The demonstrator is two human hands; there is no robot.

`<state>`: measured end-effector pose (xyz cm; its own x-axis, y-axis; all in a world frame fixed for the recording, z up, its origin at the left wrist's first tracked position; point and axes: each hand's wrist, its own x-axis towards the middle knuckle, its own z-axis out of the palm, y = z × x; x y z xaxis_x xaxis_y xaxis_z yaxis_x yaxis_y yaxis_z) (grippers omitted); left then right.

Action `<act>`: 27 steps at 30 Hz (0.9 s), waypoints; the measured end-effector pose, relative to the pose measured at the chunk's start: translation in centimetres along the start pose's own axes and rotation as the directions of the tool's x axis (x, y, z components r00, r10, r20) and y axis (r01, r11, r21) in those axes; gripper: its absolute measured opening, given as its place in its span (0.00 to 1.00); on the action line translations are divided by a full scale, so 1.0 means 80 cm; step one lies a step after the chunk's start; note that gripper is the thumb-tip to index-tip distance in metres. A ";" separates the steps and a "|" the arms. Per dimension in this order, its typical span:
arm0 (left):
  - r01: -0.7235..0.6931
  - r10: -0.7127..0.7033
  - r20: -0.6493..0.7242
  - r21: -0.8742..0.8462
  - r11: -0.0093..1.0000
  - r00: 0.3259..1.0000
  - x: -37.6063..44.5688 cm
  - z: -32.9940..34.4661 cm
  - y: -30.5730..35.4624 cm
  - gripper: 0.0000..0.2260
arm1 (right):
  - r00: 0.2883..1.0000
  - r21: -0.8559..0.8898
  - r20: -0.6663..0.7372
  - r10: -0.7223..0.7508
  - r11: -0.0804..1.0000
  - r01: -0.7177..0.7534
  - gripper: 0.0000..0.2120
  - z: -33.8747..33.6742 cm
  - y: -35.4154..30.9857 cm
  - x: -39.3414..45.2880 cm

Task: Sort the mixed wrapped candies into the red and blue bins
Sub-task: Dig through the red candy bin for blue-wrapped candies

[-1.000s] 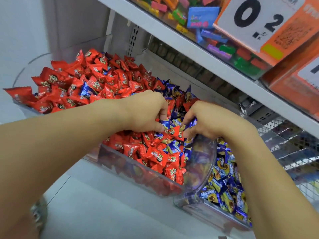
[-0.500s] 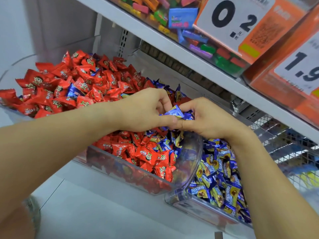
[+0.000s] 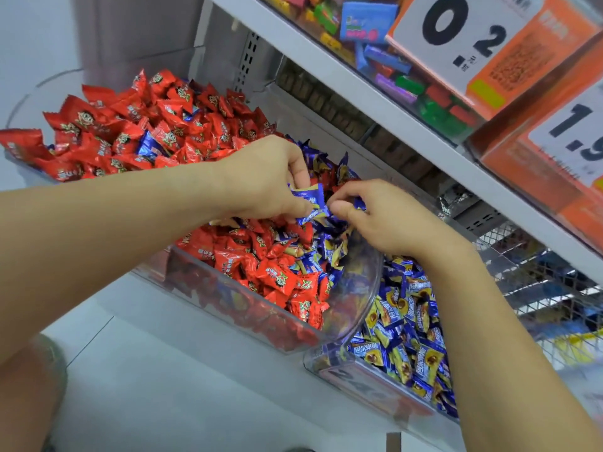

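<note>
Both hands work over the red bin (image 3: 228, 298), a clear bin on the lower shelf that holds mostly red candies (image 3: 277, 278) with blue ones mixed in near its right end. The left hand (image 3: 264, 181) pinches a blue candy (image 3: 310, 203) between thumb and fingers, just above the pile. The right hand (image 3: 385, 216) is beside it, almost touching; its fingers are curled on what looks like another blue wrapper (image 3: 359, 202), though only a small corner of it shows. The blue bin (image 3: 375, 386) stands just to the right of the red bin, lower toward the front edge of the shelf, and is already full of blue candies (image 3: 411, 321).

The step in hand, as I judge it, is to pick the blue pieces out of the red bin and carry them to the blue one. To do it well, each hand should hold its candy by the body of the wrapper, not by the thin twisted end, which can slip. The move to the right should go over the curved clear wall between the bins, and the candy should be let go low above the blue pile, so it does not bounce out. The wrappers are smooth and light, so a neighbour may easily be dragged along. More blue pieces remain at the right end of the red bin and a few further left.
</note>
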<state>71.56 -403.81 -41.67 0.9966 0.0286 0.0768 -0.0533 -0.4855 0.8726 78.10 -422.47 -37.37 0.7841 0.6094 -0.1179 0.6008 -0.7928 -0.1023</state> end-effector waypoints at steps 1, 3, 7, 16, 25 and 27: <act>0.002 -0.002 -0.003 0.018 1.000 1.000 0.000 -0.004 -0.002 0.11 | 0.999 -0.055 0.043 0.011 0.998 -0.009 0.11 -0.002 -0.002 0.004; 0.001 -0.001 -0.005 0.061 0.998 1.000 -0.002 -0.010 -0.005 0.11 | 0.986 -0.133 0.162 0.031 0.991 -0.009 0.11 -0.006 -0.009 0.013; -0.023 0.019 0.038 0.097 0.995 0.999 -0.009 -0.017 -0.003 0.10 | 0.940 -0.324 0.335 0.070 0.945 0.045 0.10 -0.004 -0.022 0.033; -0.065 0.053 0.090 0.140 0.988 0.994 -0.011 -0.020 -0.011 0.10 | 0.919 -0.376 0.362 0.155 0.927 -0.008 0.28 -0.005 -0.032 0.031; -0.075 0.057 0.119 0.152 0.986 0.991 -0.007 -0.012 -0.013 0.10 | 0.915 -0.451 0.391 0.098 0.887 0.098 0.16 0.000 -0.041 0.025; -0.070 0.051 0.121 0.156 0.985 0.991 -0.006 -0.012 -0.013 0.10 | 0.921 -0.399 0.386 0.054 0.910 0.114 0.14 0.000 -0.036 0.020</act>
<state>71.10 -402.49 -42.17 0.9928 -0.1018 0.0625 -0.1123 -0.6170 0.7789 77.61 -419.18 -37.29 0.6941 0.5221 -0.4956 0.6984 -0.6554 0.2876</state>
